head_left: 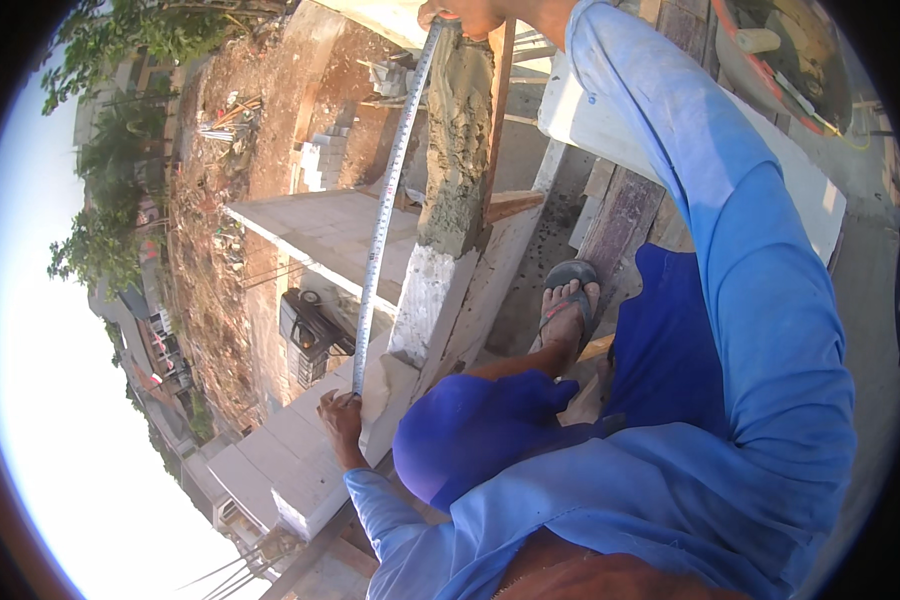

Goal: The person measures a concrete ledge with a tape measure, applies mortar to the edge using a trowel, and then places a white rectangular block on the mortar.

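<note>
A pale measuring tape (388,205) runs straight between my two hands, along the outer side of a narrow wall. My left hand (342,422), at the lower left by a pale block (386,388), is closed on the tape's lower end. At the upper edge my right hand (467,14) is closed round the tape's other end, partly cut off by the picture's border. Rough grey mortar (457,140) coats the wall's upper stretch; its lower stretch (428,290) is white block. A thin wooden board (501,95) lies along the mortar's right side.
My sandalled foot (564,310) stands beside weathered planks (620,215). A white panel (770,160) lies under my right arm. A mortar tub (785,60) is at the upper right. Beyond the wall, ground lies far below, with stacked blocks (325,160) and a dark vehicle-like machine (313,325).
</note>
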`<state>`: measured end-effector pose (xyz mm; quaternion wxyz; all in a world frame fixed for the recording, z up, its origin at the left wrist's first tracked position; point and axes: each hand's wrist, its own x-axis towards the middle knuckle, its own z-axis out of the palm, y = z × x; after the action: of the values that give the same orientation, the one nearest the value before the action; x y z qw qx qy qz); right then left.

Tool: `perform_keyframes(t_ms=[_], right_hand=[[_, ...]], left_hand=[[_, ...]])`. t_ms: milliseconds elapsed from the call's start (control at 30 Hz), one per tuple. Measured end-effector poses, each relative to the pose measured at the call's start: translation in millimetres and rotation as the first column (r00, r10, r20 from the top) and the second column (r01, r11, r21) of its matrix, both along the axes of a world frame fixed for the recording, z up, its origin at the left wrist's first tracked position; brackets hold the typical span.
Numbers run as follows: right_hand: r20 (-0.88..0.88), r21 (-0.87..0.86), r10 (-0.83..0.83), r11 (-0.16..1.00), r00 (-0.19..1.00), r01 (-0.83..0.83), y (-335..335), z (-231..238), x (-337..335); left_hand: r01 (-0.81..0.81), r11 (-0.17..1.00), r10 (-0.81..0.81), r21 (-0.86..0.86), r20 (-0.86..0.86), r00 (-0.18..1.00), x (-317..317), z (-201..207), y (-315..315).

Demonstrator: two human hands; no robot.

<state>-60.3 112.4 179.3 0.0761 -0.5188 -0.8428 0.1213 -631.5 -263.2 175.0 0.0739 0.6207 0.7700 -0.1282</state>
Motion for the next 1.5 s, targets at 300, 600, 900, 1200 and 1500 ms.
perform_keyframes(t_ms=[300,600,900,1200,1500], right_hand=[[-0.176,-0.216,0.104,0.966,0.979,-0.142,-121.9,4.4,-4.7],[-0.159,-0.732,0.106,0.654,0.982,-0.189,-258.0,-63.5,-12.3],[-0.157,-0.351,-0.155,0.932,0.975,0.092,-285.4,-43.3,34.0],[-0.304,-0.133,-0.412,0.911,0.859,0.390,-324.3,-24.9,97.6],[-0.327,-0.271,-0.892,0.405,0.312,0.873,-452.7,-14.8,192.2]], left_hand=[[-0.003,0.953,-0.112,0.304,0.361,0.926,104.5,13.4,35.4],[0.368,0.921,-0.026,-0.129,0.921,0.389,326.7,-100.6,114.7],[0.552,0.704,0.545,-0.446,0.838,-0.017,432.8,-113.4,131.6],[0.764,0.551,0.636,-0.335,0.761,-0.125,524.1,-87.2,147.7],[0.630,0.772,0.320,0.088,0.802,-0.504,607.8,-37.0,293.3]])
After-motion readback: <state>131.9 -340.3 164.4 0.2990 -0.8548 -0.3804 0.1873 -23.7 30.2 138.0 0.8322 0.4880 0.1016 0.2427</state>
